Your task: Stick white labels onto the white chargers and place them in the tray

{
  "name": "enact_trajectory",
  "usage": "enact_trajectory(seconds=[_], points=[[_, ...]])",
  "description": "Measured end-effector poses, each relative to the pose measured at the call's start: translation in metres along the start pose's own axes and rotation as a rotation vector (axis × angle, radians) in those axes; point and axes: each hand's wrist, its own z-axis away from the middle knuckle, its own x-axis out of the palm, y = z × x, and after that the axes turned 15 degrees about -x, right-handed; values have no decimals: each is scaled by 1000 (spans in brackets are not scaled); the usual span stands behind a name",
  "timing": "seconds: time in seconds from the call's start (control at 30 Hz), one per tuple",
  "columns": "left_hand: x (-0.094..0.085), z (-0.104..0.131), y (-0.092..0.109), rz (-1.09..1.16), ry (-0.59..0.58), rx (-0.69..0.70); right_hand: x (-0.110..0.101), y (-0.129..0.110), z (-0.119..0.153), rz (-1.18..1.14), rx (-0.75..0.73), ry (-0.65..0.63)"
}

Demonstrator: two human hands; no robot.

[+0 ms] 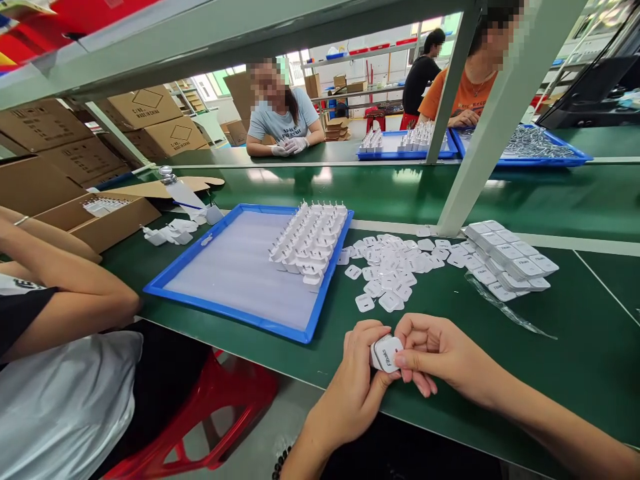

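My left hand [361, 363] is closed around a small white plug piece, mostly hidden by my fingers and by the cover over it. A white square cover [387, 353] with dark lettering lies on its top, slightly askew. The thumb and fingers of my right hand [427, 353] pinch that cover's right edge. Both hands are above the table's front edge. Beyond them lies a loose heap of similar white covers [387, 267]. Rows of white plugs [313, 240], pins up, stand in the right part of a blue-rimmed tray [233, 313].
Stacked white cover sheets [510, 257] and a clear plastic strip [510, 310] lie at right. A slanted metal post [493, 127] rises behind. At left are a co-worker's arm [70, 273], a cardboard box [105, 227] and a red stool [215, 407]. Other people sit across the table.
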Motion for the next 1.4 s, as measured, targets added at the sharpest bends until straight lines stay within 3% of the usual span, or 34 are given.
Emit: enact_trajectory(seconds=[0.5,1.07,1.4], points=[[-2,0,2,-87,15,61,-3,8,1,-29,9,33],[-2,0,4,-130,7,135,-5,2,2,-82,136,15],[-1,-1,4,-113,12,107,0,3,3,-23,100,59]])
